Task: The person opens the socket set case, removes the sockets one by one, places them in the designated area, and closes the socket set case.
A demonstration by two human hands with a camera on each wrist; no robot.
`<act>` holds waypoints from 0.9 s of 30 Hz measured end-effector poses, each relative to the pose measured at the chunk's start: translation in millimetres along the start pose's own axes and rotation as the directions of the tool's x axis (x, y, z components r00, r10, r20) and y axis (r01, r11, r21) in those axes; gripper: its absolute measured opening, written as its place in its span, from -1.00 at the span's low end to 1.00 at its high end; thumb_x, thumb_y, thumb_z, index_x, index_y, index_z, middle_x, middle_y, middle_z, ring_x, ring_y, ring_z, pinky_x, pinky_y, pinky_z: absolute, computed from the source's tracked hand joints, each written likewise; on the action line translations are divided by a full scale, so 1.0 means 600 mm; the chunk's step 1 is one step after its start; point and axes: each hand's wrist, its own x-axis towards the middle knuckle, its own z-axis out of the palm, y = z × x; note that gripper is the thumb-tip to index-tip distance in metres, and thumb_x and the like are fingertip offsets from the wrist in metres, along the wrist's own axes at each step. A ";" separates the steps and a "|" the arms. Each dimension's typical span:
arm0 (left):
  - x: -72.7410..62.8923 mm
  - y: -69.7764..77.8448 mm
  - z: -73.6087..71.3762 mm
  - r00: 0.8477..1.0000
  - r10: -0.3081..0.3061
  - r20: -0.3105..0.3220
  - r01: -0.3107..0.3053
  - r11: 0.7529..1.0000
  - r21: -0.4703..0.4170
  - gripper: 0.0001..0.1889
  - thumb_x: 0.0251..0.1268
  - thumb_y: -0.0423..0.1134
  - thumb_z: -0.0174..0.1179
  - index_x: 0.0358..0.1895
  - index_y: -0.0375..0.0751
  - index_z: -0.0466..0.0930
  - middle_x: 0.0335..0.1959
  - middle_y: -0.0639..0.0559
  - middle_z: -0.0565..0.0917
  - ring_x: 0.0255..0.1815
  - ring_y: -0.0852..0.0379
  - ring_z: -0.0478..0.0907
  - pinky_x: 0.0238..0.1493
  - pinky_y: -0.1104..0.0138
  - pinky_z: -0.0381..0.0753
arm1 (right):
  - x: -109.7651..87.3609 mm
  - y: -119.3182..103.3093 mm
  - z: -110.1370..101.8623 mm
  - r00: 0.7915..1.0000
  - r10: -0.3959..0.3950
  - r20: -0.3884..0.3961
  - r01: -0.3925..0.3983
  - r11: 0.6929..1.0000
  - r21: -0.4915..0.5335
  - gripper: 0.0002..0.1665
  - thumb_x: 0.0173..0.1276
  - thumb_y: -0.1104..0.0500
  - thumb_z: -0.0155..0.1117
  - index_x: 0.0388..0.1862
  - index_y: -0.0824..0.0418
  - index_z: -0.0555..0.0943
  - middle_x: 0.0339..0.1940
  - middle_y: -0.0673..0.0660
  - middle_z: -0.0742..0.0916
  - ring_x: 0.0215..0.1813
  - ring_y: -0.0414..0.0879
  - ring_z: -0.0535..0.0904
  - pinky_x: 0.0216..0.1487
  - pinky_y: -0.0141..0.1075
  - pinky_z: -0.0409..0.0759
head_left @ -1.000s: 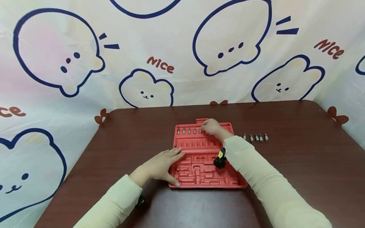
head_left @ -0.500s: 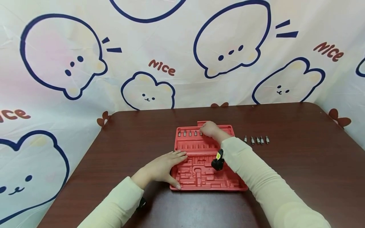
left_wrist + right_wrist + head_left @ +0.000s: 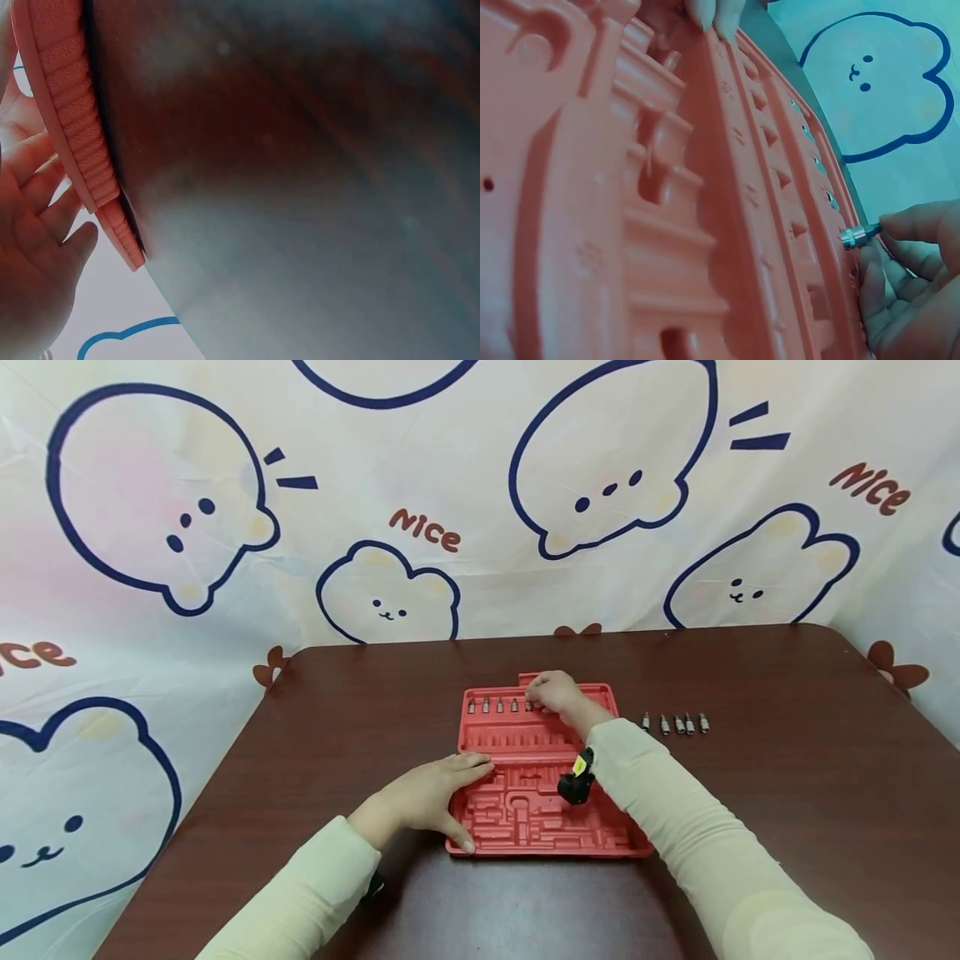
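The red plastic tool case [image 3: 517,806] lies open on the table. My left hand [image 3: 427,793] rests spread on its left edge, fingers straight over the rim and thumb at the front corner. At the upper row, my right hand [image 3: 555,692] pinches a small silver socket bit [image 3: 859,235] between thumb and finger, its knurled end right at a slot. Several socket bits [image 3: 500,705] stand in that row to the left of the right hand. The lower row of slots [image 3: 517,742] and the moulded recesses hold no bits in the head view.
Several loose socket bits [image 3: 678,724] stand in a line on the dark brown table [image 3: 787,827], right of the case. A black wrist camera [image 3: 576,787] hangs over the case under the right forearm. Behind the table is a printed cloth [image 3: 495,585].
The right hand stays at the upper row, its fingers shifting slightly around the socket bit. My left hand keeps its place on the case. The head view dips and returns a little.
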 end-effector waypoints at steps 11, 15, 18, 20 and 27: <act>-0.002 -0.001 -0.004 0.999 0.036 0.001 -0.036 0.999 0.032 0.07 -0.44 0.35 0.22 0.30 -0.09 0.10 0.30 0.03 0.11 0.33 0.03 -0.16 0.22 0.15 -0.05 | 0.000 0.006 0.007 0.999 -0.036 -0.017 0.035 0.999 -0.032 -0.90 0.24 0.33 0.06 -0.30 0.36 0.50 -0.32 0.19 0.56 -0.36 -0.07 0.41 -0.38 -0.34 0.38; -0.001 0.001 -0.004 0.999 0.048 0.004 -0.048 0.997 0.054 0.09 -0.43 0.36 0.21 0.30 -0.11 0.08 0.30 -0.01 0.10 0.32 0.01 -0.12 0.23 0.16 -0.09 | -0.001 0.011 0.007 0.999 -0.023 -0.027 0.024 0.999 0.036 -0.91 0.25 0.33 0.04 -0.31 0.34 0.49 -0.35 0.17 0.56 -0.39 -0.07 0.41 -0.39 -0.35 0.38; -0.001 0.002 -0.003 0.999 0.051 -0.001 -0.051 0.995 0.087 0.09 -0.44 0.37 0.21 0.30 -0.10 0.08 0.30 -0.01 0.10 0.32 -0.01 -0.11 0.23 0.13 -0.12 | -0.001 0.013 0.005 0.999 -0.014 -0.040 0.019 0.992 0.127 -0.89 0.27 0.30 0.03 -0.27 0.33 0.48 -0.36 0.17 0.57 -0.40 -0.07 0.41 -0.39 -0.35 0.39; -0.001 0.003 -0.002 0.999 0.054 -0.007 -0.053 0.994 0.100 0.08 -0.44 0.37 0.21 0.30 -0.10 0.10 0.30 -0.01 0.12 0.31 -0.02 -0.09 0.22 0.11 -0.13 | -0.001 0.012 0.004 0.999 -0.010 -0.047 0.018 0.985 0.171 -0.87 0.28 0.28 0.03 -0.25 0.32 0.48 -0.36 0.16 0.57 -0.40 -0.08 0.42 -0.38 -0.34 0.40; -0.003 0.002 -0.004 0.998 0.059 -0.021 -0.058 0.997 0.060 0.02 -0.43 0.34 0.22 0.27 -0.07 0.17 0.27 0.01 0.18 0.30 -0.03 -0.05 0.21 0.09 -0.09 | -0.009 0.006 -0.004 0.999 -0.023 -0.028 0.028 0.982 0.186 -0.84 0.26 0.23 0.07 -0.23 0.30 0.49 -0.40 0.14 0.56 -0.38 -0.06 0.43 -0.34 -0.31 0.43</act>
